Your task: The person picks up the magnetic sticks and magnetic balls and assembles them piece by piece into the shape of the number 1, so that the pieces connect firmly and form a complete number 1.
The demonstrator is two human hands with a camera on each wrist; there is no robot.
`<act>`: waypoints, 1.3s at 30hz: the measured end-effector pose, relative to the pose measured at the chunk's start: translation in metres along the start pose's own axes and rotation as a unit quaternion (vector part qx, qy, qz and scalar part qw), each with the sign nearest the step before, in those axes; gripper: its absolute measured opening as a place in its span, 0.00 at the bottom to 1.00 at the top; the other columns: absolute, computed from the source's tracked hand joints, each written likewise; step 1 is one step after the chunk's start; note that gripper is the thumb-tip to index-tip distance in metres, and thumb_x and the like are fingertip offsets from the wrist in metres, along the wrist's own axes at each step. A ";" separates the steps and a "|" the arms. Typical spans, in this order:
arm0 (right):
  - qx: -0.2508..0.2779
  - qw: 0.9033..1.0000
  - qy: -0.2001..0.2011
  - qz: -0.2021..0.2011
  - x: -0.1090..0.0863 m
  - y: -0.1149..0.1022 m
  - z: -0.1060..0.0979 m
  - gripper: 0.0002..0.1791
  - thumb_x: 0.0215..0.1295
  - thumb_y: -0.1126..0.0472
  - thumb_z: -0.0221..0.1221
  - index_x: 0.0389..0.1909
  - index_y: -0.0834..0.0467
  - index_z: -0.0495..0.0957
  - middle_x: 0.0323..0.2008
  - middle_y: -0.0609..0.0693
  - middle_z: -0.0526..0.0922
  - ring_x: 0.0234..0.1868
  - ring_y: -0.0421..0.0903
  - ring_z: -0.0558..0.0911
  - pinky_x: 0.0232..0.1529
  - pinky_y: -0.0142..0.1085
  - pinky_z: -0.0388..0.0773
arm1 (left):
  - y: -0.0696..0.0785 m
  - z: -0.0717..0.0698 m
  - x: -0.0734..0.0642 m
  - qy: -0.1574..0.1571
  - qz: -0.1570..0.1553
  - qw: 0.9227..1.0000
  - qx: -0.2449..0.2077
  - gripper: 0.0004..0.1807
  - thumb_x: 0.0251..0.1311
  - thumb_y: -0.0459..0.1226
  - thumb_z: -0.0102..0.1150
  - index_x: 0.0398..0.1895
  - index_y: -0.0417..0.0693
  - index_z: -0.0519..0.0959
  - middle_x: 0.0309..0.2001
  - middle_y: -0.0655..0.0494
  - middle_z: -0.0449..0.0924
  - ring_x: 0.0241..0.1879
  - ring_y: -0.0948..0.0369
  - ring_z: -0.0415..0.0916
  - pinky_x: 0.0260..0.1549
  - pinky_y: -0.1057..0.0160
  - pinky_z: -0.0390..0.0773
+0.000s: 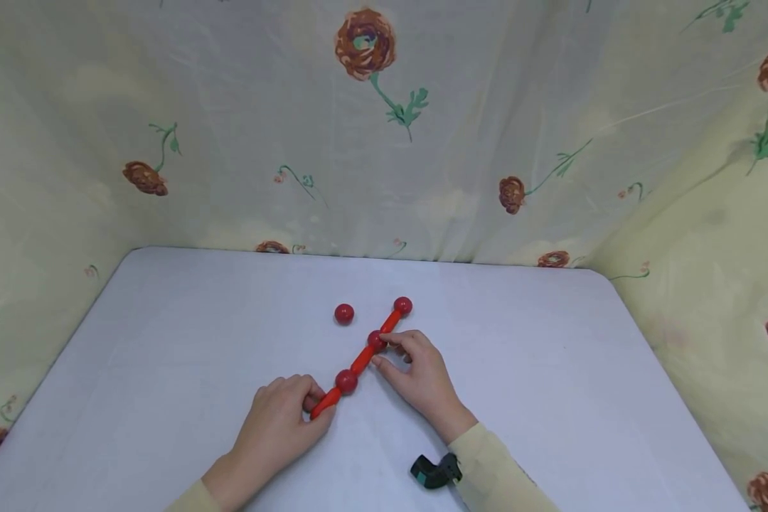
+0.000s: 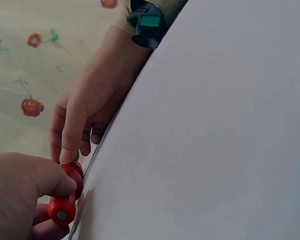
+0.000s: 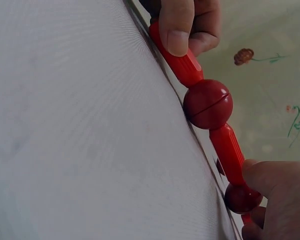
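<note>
Three red rods and three dark red balls alternate in one straight chain, slanting from near left to far right over the white table. My left hand (image 1: 278,419) pinches the nearest rod (image 1: 325,403) between thumb and fingers; its round grey-tipped end (image 2: 61,215) faces the left wrist view. My right hand (image 1: 425,380) grips the chain at the middle ball (image 1: 375,340), with the thumb against the middle rod (image 3: 227,150) in the right wrist view. Between the hands sits the nearest ball (image 3: 208,104), which has a seam line. The far ball (image 1: 402,306) caps the far rod (image 1: 390,321).
A loose red ball (image 1: 344,313) lies on the table (image 1: 198,320), left of the chain's far end. Flower-patterned cloth (image 1: 230,107) hangs behind the table and at both sides. A black wrist camera (image 1: 436,471) juts out beside the right sleeve (image 1: 499,466).
</note>
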State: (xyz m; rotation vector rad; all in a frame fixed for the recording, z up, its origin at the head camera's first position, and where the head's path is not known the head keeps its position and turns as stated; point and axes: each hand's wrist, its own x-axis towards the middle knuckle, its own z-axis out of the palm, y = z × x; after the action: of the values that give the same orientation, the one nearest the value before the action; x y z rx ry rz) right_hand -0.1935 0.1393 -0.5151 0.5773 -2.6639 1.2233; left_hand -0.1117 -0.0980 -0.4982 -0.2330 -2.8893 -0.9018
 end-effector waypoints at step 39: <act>-0.020 0.999 -0.011 -0.045 -0.001 -0.001 0.001 0.19 0.62 0.51 0.68 0.53 0.49 0.83 0.44 0.38 0.80 0.41 0.38 0.77 0.42 0.35 0.78 | 0.014 0.022 0.053 0.015 0.064 0.998 0.022 0.11 0.55 0.49 0.69 0.32 0.55 0.81 0.20 0.70 0.68 0.23 0.66 0.64 0.27 0.61 0.65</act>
State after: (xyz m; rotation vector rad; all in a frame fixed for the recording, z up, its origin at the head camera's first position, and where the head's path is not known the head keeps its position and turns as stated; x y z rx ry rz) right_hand -0.1922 0.1382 -0.5149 0.6996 -2.6438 1.1423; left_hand -0.1628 -0.0679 -0.5000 -0.3908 -2.8258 -0.8112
